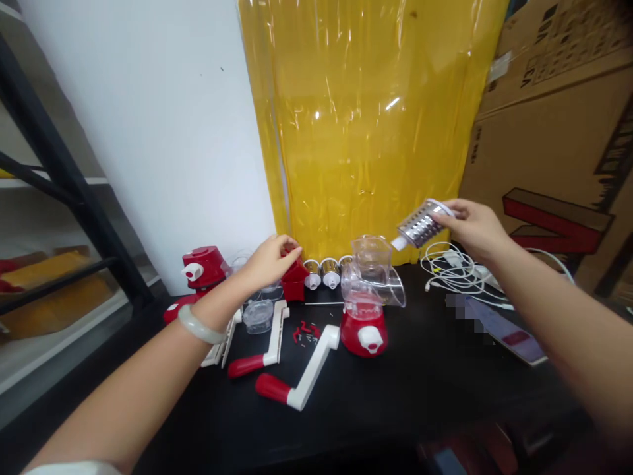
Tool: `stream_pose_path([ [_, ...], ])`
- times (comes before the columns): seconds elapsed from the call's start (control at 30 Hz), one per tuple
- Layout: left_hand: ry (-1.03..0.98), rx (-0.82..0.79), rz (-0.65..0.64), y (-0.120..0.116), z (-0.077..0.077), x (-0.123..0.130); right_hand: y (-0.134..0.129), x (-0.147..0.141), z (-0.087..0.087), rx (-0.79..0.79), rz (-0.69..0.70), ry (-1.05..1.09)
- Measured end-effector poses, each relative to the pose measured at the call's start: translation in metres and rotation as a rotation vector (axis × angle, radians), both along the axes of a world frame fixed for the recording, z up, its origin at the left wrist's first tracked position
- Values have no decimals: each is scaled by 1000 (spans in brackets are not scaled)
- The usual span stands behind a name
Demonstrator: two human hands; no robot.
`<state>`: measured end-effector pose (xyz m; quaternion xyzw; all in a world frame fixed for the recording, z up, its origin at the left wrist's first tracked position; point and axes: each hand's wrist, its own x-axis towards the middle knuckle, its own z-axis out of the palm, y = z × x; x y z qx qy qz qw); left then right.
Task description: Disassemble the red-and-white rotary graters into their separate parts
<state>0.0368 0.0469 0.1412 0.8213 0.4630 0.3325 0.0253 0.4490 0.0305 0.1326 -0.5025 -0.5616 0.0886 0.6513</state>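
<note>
My right hand (pixel 477 227) is raised above the table's right side. It grips a metal grater drum (pixel 420 224) by its white rim, with the drum's white stem pointing down and left. My left hand (pixel 277 258) reaches over the table and has its fingers curled round the top of a red plastic part (pixel 294 280). Between the hands, a clear plastic hopper (pixel 368 267) sits above a red base (pixel 363 326) with a white knob. More grater drums (pixel 330 274) stand behind, against the yellow sheet.
Two white cranks (pixel 316 366) with red handles lie in front, near small red pieces and screws (pixel 306 332). Another red base (pixel 202 267) and a clear cup (pixel 258 316) are at left. White cables (pixel 455 270) and a phone-like flat slab (pixel 504 330) lie at right, before a cardboard box (pixel 544 145).
</note>
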Motion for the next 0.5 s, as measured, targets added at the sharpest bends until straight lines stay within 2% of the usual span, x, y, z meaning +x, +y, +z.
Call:
stream_pose_path([
  [0.1,-128,-87,-75,23,7,17,43,-53,50,25,148,-231],
  [0.13,-174,-122,-96,30,6,25,60,-74,60,8,201,-319],
  [0.2,-255,-197,-130,44,3,43,94,-112,66,-53,354,-452],
  [0.27,-287,-247,-89,57,-3,58,127,-142,59,-111,457,-515],
  [0.37,-208,-268,4,78,-13,69,164,-168,36,-200,577,-506],
  [0.5,-99,-285,96,102,-27,73,187,-178,8,-275,551,-412],
])
